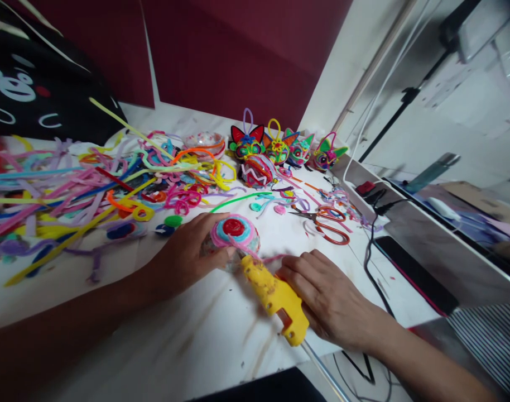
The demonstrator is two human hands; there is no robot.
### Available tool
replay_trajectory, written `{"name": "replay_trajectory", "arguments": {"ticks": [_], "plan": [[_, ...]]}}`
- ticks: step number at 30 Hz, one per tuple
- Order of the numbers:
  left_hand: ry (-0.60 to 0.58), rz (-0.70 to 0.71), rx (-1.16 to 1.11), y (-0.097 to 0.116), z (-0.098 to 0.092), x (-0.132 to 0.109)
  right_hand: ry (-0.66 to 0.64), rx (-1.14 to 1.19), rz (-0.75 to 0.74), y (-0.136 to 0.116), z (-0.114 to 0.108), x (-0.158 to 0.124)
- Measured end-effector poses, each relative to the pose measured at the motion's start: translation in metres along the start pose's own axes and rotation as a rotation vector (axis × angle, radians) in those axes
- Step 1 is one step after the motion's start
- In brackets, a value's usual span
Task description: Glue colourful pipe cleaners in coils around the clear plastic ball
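Observation:
My left hand (188, 254) grips a small ball (234, 234) wound with pink, blue and red pipe cleaner, resting on the white table (196, 335). A loose pink pipe cleaner end (267, 258) trails off the ball to the right. A yellow glue gun (275, 298) lies with its nozzle against the ball's lower right side. My right hand (326, 296) rests on the glue gun's body, fingers curled over it.
A big heap of coloured pipe cleaners (91, 184) covers the table's left. Several finished cat-eared balls (280, 148) stand at the back. Red-handled scissors (326, 223) lie to the right, near a black cable (370, 245) and a phone (414, 273).

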State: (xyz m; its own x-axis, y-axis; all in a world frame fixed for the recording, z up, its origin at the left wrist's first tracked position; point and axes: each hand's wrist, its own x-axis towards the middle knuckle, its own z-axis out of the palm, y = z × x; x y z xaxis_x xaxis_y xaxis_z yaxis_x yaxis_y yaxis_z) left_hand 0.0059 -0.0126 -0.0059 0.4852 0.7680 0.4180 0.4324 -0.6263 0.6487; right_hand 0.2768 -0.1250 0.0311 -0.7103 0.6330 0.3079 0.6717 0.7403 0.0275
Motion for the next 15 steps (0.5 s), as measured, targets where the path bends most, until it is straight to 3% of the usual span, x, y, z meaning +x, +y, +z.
{"name": "replay_trajectory", "arguments": {"ticks": [15], "plan": [[-0.014,-0.017,-0.018,-0.0012,-0.0016,-0.0010,-0.008,-0.052,-0.002,-0.0002,-0.0017,0.0045]]}}
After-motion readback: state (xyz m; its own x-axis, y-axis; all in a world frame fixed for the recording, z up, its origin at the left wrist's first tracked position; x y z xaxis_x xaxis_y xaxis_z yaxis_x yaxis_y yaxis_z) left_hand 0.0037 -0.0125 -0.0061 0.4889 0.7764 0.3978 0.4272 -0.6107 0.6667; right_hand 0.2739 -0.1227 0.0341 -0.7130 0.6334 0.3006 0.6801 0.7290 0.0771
